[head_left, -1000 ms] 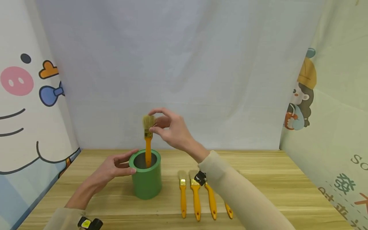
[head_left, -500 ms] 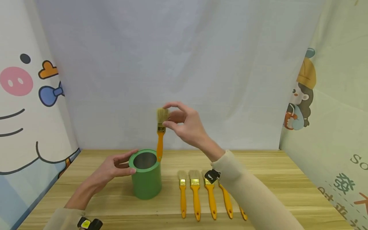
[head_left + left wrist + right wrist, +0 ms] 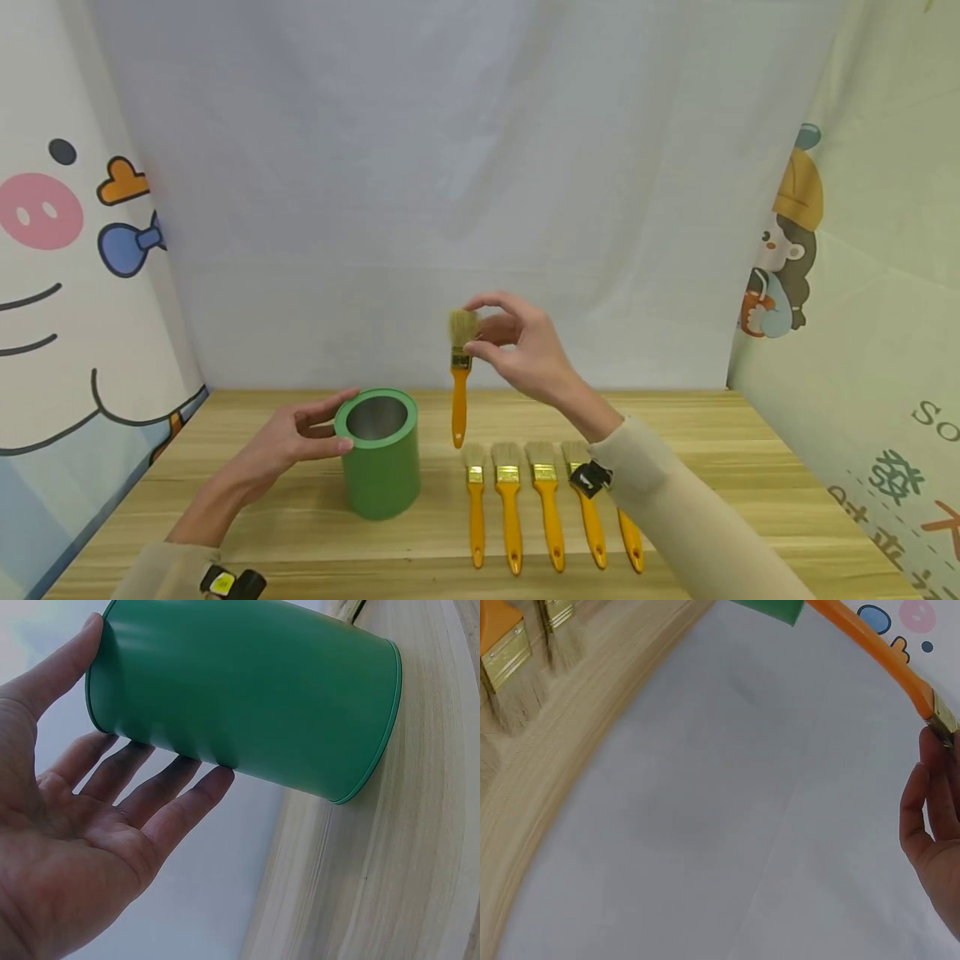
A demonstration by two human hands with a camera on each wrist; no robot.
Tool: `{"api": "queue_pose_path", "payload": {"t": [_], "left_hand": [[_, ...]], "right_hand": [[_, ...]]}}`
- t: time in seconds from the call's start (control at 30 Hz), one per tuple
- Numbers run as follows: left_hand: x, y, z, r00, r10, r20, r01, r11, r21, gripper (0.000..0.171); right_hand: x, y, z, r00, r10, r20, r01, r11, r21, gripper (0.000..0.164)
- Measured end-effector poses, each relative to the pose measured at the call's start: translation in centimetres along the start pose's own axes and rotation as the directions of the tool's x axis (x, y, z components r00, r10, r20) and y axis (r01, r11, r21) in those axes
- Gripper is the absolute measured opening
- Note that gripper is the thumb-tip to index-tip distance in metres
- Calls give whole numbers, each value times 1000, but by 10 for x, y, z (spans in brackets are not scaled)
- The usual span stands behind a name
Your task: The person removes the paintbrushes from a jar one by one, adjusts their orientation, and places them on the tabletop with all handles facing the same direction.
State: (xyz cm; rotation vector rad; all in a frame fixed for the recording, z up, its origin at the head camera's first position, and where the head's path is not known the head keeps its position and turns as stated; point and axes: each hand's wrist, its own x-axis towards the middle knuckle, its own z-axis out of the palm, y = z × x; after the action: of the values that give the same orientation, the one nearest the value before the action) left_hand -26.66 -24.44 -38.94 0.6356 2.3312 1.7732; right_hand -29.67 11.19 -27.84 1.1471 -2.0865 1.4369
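A green can point(image 3: 382, 479), hollow and grey inside, stands upright on the table at centre left in the head view. My left hand point(image 3: 296, 433) holds its left side near the rim, thumb in front and fingers behind; the left wrist view shows the fingertips touching the can wall point(image 3: 240, 690). To the can's right, my right hand point(image 3: 525, 346) pinches a paintbrush point(image 3: 460, 400) near its metal band. This brush hangs above the table, bristles up and orange handle down, apart from the can. Only part of the right hand point(image 3: 934, 817) shows in the right wrist view.
Several paintbrushes with orange handles lie side by side on the wooden table point(image 3: 285, 533), bristles away from me, among them a narrow paintbrush point(image 3: 477, 517). My right sleeve covers part of the rightmost brush point(image 3: 632, 542). A pale cloth point(image 3: 480, 167) hangs behind the table.
My right hand has lifted the paintbrush out of the can and carried it right, then slightly down. More of the lying brushes now shows. The left hand and can have stayed put.
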Motion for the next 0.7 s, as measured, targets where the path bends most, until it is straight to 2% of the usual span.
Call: {"api": "queue_pose_path", "payload": {"t": [0.37,0.7], "left_hand": [[0,1,0,1000,1,0,-1,1000,-3,77],[0,1,0,1000,6,-1,-6,1000,2,77]], "right_hand": [[-39,22,-13,995,100,7,-100,995,-25,40],[-76,34,-35,976,218,-19,-219,972,-87,38]]}}
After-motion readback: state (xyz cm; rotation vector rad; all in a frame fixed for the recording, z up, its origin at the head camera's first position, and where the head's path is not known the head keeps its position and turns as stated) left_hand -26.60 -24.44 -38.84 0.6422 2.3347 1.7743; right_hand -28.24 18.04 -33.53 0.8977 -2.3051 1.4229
